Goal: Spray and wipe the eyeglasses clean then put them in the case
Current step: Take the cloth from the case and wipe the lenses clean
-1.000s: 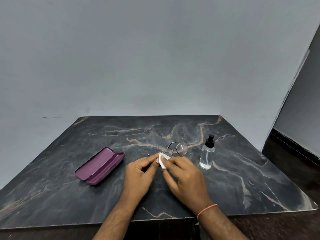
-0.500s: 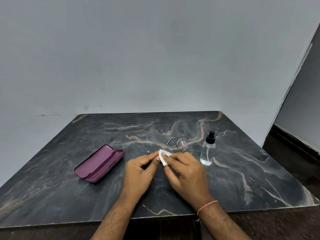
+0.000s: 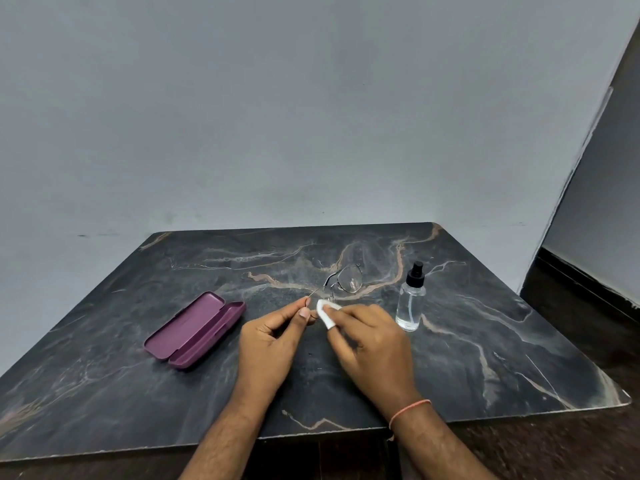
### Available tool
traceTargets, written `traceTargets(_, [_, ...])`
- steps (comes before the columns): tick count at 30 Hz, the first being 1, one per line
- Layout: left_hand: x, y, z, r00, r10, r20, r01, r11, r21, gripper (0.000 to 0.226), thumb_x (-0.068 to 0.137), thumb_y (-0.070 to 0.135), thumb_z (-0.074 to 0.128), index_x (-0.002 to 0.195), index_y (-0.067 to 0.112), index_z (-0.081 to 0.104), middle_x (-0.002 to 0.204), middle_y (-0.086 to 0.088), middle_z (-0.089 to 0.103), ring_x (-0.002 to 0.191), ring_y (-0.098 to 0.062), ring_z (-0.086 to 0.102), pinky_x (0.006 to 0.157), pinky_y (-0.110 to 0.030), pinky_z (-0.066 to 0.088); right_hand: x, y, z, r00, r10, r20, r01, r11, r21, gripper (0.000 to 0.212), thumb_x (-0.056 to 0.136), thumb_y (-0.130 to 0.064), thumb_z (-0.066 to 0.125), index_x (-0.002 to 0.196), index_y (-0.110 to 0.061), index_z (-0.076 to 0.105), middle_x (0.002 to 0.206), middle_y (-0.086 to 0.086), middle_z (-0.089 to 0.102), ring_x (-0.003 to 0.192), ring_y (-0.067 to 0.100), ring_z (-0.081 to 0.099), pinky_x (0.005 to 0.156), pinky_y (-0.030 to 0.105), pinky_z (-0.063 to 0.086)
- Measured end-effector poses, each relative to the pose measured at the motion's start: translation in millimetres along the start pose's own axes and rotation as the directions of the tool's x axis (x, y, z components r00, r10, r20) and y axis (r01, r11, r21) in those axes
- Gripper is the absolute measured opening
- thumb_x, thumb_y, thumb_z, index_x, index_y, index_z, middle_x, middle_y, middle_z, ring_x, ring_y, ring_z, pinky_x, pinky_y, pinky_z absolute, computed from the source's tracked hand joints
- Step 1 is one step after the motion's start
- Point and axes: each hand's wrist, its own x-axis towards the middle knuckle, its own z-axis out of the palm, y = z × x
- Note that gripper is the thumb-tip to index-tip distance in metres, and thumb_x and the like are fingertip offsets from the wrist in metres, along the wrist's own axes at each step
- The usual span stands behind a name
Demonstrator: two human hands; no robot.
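Eyeglasses (image 3: 346,280) held above table (image 3: 485,341) just left of spray bottle (image 3: 411,299), long axis running near-left to far-right, left hand (image 3: 273,336) pinching near rim, right hand (image 3: 370,344) fingers clamped on white cloth (image 3: 325,311) against near lens, open purple case (image 3: 195,330) well left of bottle

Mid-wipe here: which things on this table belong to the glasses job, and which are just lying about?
Part of the job:
eyeglasses, pinched by the left hand
white cloth, held by the right hand on the near lens
spray bottle, upright
open purple case

Lying about:
nothing else on the marble table
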Motion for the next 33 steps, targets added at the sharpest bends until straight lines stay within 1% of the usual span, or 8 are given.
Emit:
traceTargets(4, [-1, 0, 1, 1.0, 0.013, -0.003, -0.013, 1.0, 0.013, 0.023, 0.094, 0.008, 0.076, 0.116, 0.011, 0.081, 0.094, 0.0, 0.086, 0.1, -0.015, 0.082, 0.1, -0.031, 0.062, 3, 4, 0, 0.986, 0.162, -0.033, -0.159, 0.983, 0.088, 0.029, 0.094, -0.022, 0.073, 0.121, -0.028, 0.081, 0.094, -0.015, 0.076, 0.076, 0.009, 0.064, 0.068, 0.028, 0.055])
traceTargets(8, [-1, 1, 0, 0.999, 0.03, -0.015, -0.03, 0.999, 0.025, 0.023, 0.094, 0.008, 0.076, 0.116, 0.015, 0.081, 0.093, 0.004, 0.086, 0.1, -0.012, 0.081, 0.099, -0.029, 0.061, 4, 0, -4, 0.933, 0.349, 0.086, -0.358, 0.879, 0.316, 0.021, 0.094, -0.021, 0.08, 0.111, -0.031, 0.085, 0.083, -0.012, 0.076, 0.07, 0.011, 0.067, 0.064, 0.024, 0.053])
traceTargets(12, [0, 0, 0, 0.999, 0.021, -0.024, -0.021, 1.0, 0.022, 0.023, 0.095, 0.009, 0.076, 0.116, 0.014, 0.081, 0.095, 0.004, 0.086, 0.101, -0.014, 0.081, 0.096, -0.028, 0.062, 12, -5, -5, 0.735, 0.567, 0.372, -0.668, 0.511, 0.541, 0.014, 0.098, -0.018, 0.075, 0.104, -0.024, 0.086, 0.086, -0.008, 0.083, 0.077, 0.007, 0.074, 0.073, 0.023, 0.057])
traceTargets(15, [1, 1, -1, 0.999, 0.016, -0.038, -0.015, 1.0, 0.017, 0.023, 0.094, 0.008, 0.076, 0.116, 0.014, 0.081, 0.096, 0.002, 0.086, 0.1, -0.012, 0.081, 0.094, -0.023, 0.062, 17, -12, -1, 0.604, 0.609, 0.514, -0.752, 0.222, 0.621, 0.015, 0.1, -0.013, 0.071, 0.099, -0.015, 0.086, 0.073, 0.001, 0.075, 0.064, 0.011, 0.06, 0.062, 0.024, 0.05])
traceTargets(18, [3, 0, -2, 0.998, 0.0, -0.061, 0.0, 1.0, -0.013, 0.023, 0.094, 0.007, 0.076, 0.115, 0.015, 0.081, 0.102, 0.0, 0.085, 0.103, -0.013, 0.081, 0.096, -0.023, 0.061, 19, -16, 2, 0.545, 0.583, 0.603, -0.764, 0.05, 0.643, 0.015, 0.101, -0.014, 0.07, 0.1, -0.012, 0.085, 0.081, 0.011, 0.073, 0.068, 0.011, 0.06, 0.063, 0.026, 0.05])
traceTargets(24, [4, 0, -2, 0.998, -0.042, -0.052, 0.041, 0.999, -0.019, 0.02, 0.091, 0.014, 0.08, 0.107, 0.024, 0.084, 0.102, 0.013, 0.084, 0.104, -0.005, 0.079, 0.097, -0.022, 0.061, 21, -20, -6, 0.543, 0.495, 0.678, -0.76, -0.053, 0.648, 0.02, 0.102, -0.018, 0.066, 0.112, -0.012, 0.082, 0.098, 0.005, 0.081, 0.08, 0.007, 0.068, 0.071, 0.028, 0.047])
traceTargets(29, [6, -3, -1, 0.996, -0.078, -0.052, 0.076, 0.997, -0.03, 0.017, 0.09, 0.012, 0.081, 0.107, 0.013, 0.085, 0.101, 0.006, 0.085, 0.103, -0.01, 0.08, 0.097, -0.031, 0.06, 21, -21, -10, 0.573, 0.454, 0.682, -0.76, -0.015, 0.649, 0.025, 0.094, -0.029, 0.07, 0.112, -0.018, 0.084, 0.107, 0.005, 0.081, 0.092, 0.012, 0.068, 0.075, 0.028, 0.047])
traceTargets(33, [6, -3, -2, 0.995, -0.091, -0.031, 0.089, 0.993, -0.073, 0.016, 0.09, 0.01, 0.08, 0.105, 0.011, 0.084, 0.101, 0.002, 0.086, 0.102, -0.014, 0.081, 0.093, -0.027, 0.062, 20, -21, -10, 0.584, 0.418, 0.696, -0.774, 0.028, 0.633, 0.027, 0.094, -0.03, 0.071, 0.115, -0.019, 0.083, 0.109, 0.005, 0.081, 0.095, 0.014, 0.067, 0.078, 0.029, 0.047])
